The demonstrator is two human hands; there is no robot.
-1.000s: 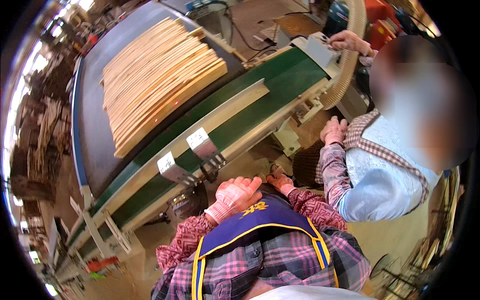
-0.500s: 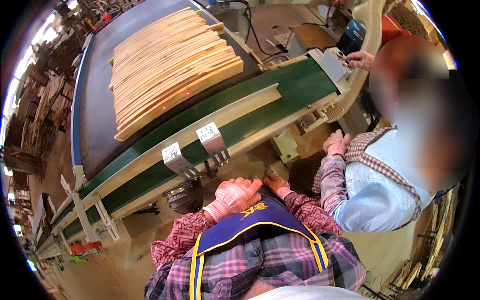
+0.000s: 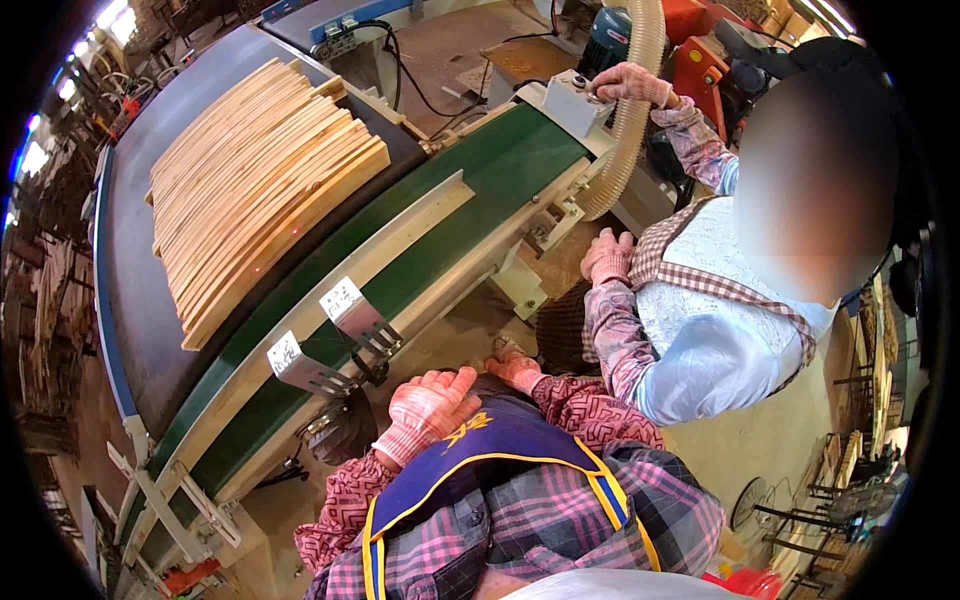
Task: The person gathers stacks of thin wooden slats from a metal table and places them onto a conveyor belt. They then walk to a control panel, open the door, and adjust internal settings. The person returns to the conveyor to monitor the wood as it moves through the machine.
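My left hand, in a pinkish-white knit glove, rests against the front of my purple apron with yellow edging. Its fingers lie loosely stretched out, and I see nothing in them. Just beyond the apron is my right hand, gloved too, its darker fingers reaching forward and partly hidden; no held thing shows. Neither hand touches the green conveyor belt in front of me. On the dark belt behind it lies a stack of narrow wooden strips, side by side, with small red light dots on the nearest edge.
A co-worker stands at my right, one gloved hand on a control box. Bent metal brackets and a long guide rail run along the conveyor. A ribbed hose hangs behind. A fan stands lower right.
My view has turned to the right, so the conveyor and wood stack sit further left. My hands stay near the apron. The co-worker's hand remains at the control box.
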